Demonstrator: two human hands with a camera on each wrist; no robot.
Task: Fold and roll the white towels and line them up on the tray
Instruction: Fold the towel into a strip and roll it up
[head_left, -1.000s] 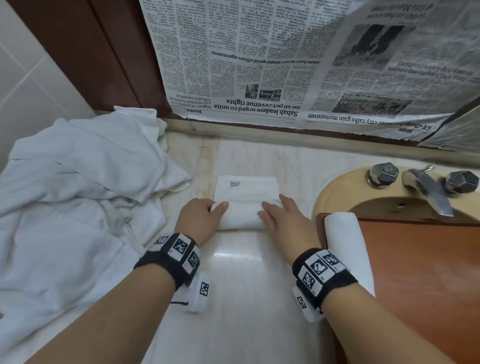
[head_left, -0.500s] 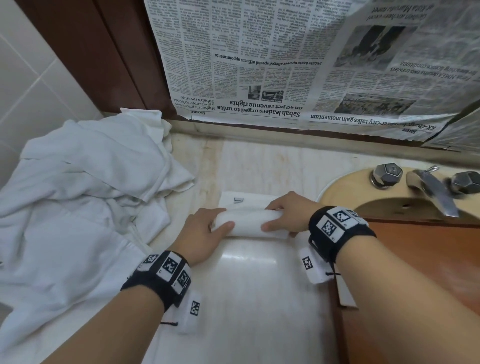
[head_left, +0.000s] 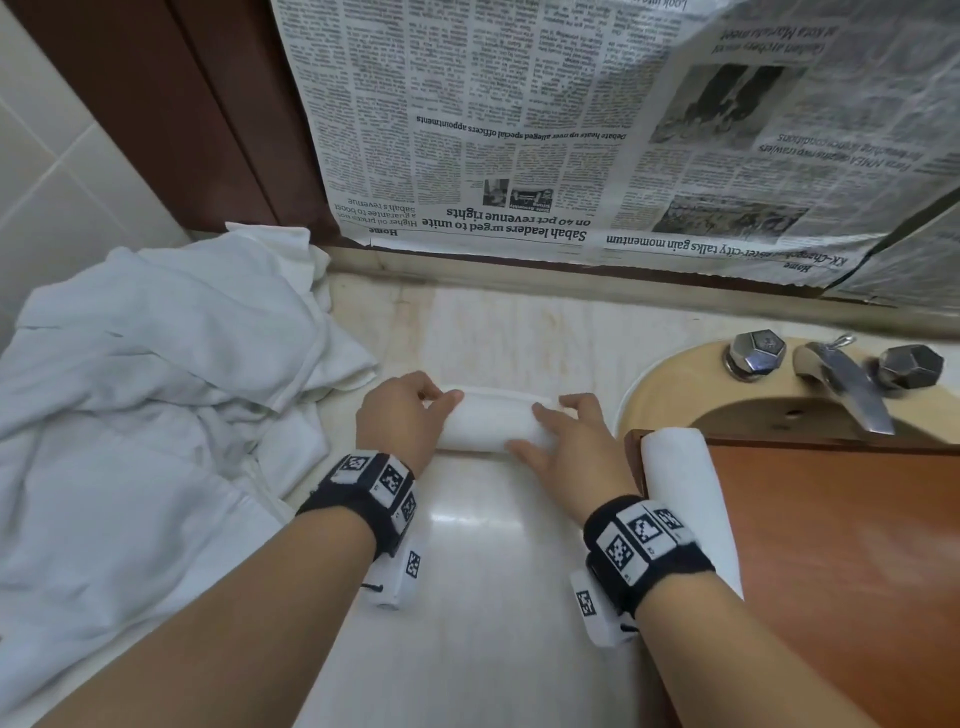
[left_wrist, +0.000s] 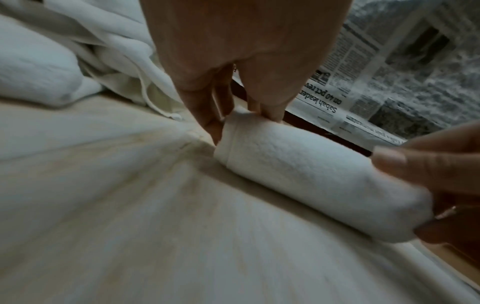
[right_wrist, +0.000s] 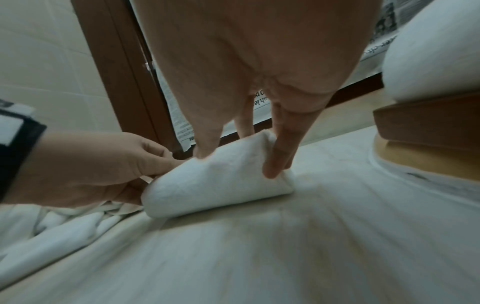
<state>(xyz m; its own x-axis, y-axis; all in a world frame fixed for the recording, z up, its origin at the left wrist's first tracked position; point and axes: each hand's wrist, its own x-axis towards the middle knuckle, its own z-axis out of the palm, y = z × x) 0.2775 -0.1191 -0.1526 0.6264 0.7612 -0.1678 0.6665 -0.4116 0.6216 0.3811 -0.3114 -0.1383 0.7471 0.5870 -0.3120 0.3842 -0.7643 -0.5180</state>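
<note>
A small white towel (head_left: 493, 423) lies fully rolled on the marble counter (head_left: 483, 597), its long side running left to right. My left hand (head_left: 436, 410) pinches its left end between thumb and fingers, as the right wrist view also shows. My right hand (head_left: 545, 421) is curled over its right end, thumb in front and fingers on top and behind. In the left wrist view the roll (left_wrist: 311, 174) looks tight, with a hem band near my left hand (left_wrist: 241, 121). A finished roll (head_left: 685, 499) lies along the left edge of the brown tray (head_left: 841, 561).
A heap of loose white towels (head_left: 145, 426) covers the counter's left side. The tray sits over a beige sink (head_left: 675, 389) with a metal faucet (head_left: 841, 384) and two knobs. Newspaper (head_left: 571, 130) hangs on the wall behind.
The flat part of the towel has been rolled up away from me into a full roll. My right hand has come back from reaching across it and now holds the right end.
</note>
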